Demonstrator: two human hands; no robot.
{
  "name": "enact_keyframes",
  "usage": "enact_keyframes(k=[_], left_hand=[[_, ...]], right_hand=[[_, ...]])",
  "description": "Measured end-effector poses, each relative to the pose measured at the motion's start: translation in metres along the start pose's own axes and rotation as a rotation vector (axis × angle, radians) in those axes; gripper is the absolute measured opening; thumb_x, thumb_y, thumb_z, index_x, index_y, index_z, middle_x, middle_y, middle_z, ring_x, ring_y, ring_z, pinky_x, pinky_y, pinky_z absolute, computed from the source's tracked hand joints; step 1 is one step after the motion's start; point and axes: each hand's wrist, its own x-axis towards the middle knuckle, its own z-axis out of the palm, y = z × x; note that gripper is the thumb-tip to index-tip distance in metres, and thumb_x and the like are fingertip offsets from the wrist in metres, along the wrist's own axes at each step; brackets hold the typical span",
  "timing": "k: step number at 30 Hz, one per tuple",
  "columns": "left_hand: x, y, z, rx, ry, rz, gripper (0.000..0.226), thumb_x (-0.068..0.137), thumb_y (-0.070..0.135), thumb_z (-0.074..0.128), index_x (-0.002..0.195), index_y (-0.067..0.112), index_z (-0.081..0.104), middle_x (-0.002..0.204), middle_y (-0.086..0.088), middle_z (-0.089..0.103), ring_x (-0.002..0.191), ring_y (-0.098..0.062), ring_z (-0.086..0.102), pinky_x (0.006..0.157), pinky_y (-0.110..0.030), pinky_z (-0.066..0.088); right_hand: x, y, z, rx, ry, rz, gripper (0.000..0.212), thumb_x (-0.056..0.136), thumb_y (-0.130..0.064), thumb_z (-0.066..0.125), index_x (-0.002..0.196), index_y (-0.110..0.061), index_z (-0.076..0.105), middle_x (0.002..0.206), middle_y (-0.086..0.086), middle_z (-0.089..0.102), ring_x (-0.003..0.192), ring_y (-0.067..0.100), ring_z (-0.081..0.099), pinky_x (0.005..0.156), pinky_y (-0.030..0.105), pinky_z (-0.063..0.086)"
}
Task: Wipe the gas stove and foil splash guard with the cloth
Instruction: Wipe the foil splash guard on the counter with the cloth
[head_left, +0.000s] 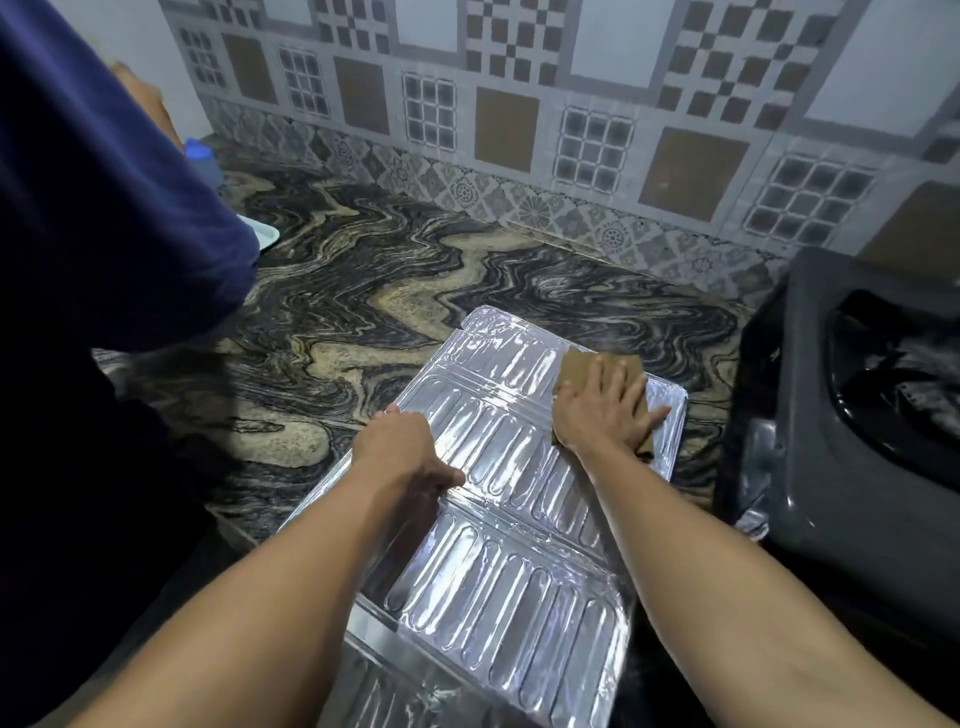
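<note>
Both hands on the foil splash guard (498, 519), flat on the table (337, 291)

Right hand (605, 410) presses the brown cloth (574, 366) onto the guard's far right corner, fingers straight and spread, not curled. Left hand (408, 457) rests on the guard's left edge, fingers over the rim, grip unclear from here. Gas stove (831, 426) sits just right of the guard, dark, partly cut off. Second person's blue sleeve (104, 182) fills the left side, blue-capped bottle (202, 158) behind it
</note>
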Motion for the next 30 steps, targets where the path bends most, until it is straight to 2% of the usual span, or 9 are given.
enact_keyframes(k=[2,4,7,12,18,22,24,26,30], left_hand=[[0.001,0.001,0.0,-0.021,0.003,0.009,0.065,0.062,0.071,0.073,0.073,0.011,0.05,0.098,-0.006,0.061,0.089,-0.025,0.057,0.076,-0.031,0.048],[0.001,0.001,0.0,-0.036,0.006,0.01,0.064,0.06,0.071,0.075,0.067,0.013,0.048,0.088,-0.004,0.061,0.085,-0.023,0.059,0.073,-0.03,0.049],[0.002,0.002,-0.001,-0.036,0.015,0.014,0.063,0.058,0.07,0.076,0.063,0.013,0.05,0.09,-0.005,0.068,0.087,-0.023,0.065,0.075,-0.031,0.054],[0.003,0.001,0.0,-0.033,0.024,0.022,0.064,0.057,0.071,0.077,0.063,0.013,0.05,0.088,-0.005,0.067,0.091,-0.025,0.066,0.077,-0.031,0.055],[0.002,-0.001,0.005,-0.054,0.036,0.034,0.065,0.058,0.07,0.076,0.062,0.013,0.047,0.086,-0.006,0.066,0.082,-0.022,0.063,0.076,-0.03,0.054],[0.002,-0.002,0.004,-0.043,0.073,0.04,0.07,0.057,0.072,0.075,0.074,0.009,0.048,0.094,-0.006,0.062,0.089,-0.026,0.061,0.077,-0.031,0.05],[0.001,-0.002,0.004,-0.036,0.09,0.028,0.072,0.057,0.072,0.076,0.084,0.01,0.05,0.098,-0.008,0.06,0.098,-0.029,0.062,0.076,-0.032,0.047],[0.0,-0.001,0.005,-0.026,0.097,0.028,0.071,0.057,0.071,0.076,0.085,0.011,0.05,0.103,-0.01,0.064,0.095,-0.028,0.061,0.075,-0.033,0.047],[0.002,-0.002,0.007,-0.03,0.091,0.02,0.069,0.057,0.07,0.077,0.082,0.012,0.052,0.105,-0.01,0.066,0.096,-0.028,0.062,0.077,-0.034,0.05]], right_hand=[[-0.008,0.01,0.0,0.009,-0.006,0.047,0.066,0.096,-0.051,0.014,0.155,-0.027,-0.002,0.163,0.004,-0.008,0.148,0.032,-0.01,0.11,0.067,-0.01],[-0.02,0.014,0.0,0.017,-0.017,0.059,0.067,0.096,-0.052,0.015,0.154,-0.025,-0.004,0.162,0.005,-0.01,0.148,0.033,-0.012,0.11,0.066,-0.01],[-0.043,0.018,0.005,0.03,-0.018,0.025,0.069,0.096,-0.053,0.018,0.154,-0.024,-0.005,0.162,0.006,-0.01,0.148,0.034,-0.012,0.111,0.065,-0.01],[-0.073,0.032,0.011,0.003,-0.02,-0.019,0.069,0.095,-0.056,0.02,0.154,-0.028,-0.004,0.162,0.004,-0.012,0.148,0.031,-0.015,0.111,0.064,-0.014],[-0.035,0.028,-0.004,0.039,0.023,0.123,0.069,0.093,-0.055,0.021,0.155,-0.026,0.006,0.163,0.007,-0.002,0.148,0.035,-0.009,0.109,0.067,-0.011],[-0.019,0.02,-0.01,0.125,0.02,0.207,0.064,0.094,-0.05,0.029,0.153,-0.027,0.018,0.163,0.007,0.007,0.148,0.036,-0.006,0.11,0.068,-0.007],[-0.023,0.022,-0.013,0.102,-0.007,0.193,0.062,0.095,-0.044,0.032,0.153,-0.027,0.016,0.162,0.007,0.007,0.148,0.035,-0.004,0.11,0.068,-0.007],[-0.035,0.026,-0.015,0.045,-0.038,0.136,0.061,0.096,-0.037,0.038,0.153,-0.027,0.016,0.162,0.007,0.008,0.148,0.035,0.0,0.11,0.067,-0.008],[-0.076,0.035,-0.016,0.008,-0.101,-0.018,0.057,0.099,-0.026,0.04,0.152,-0.023,0.019,0.161,0.006,0.014,0.146,0.036,0.01,0.116,0.055,0.013]])
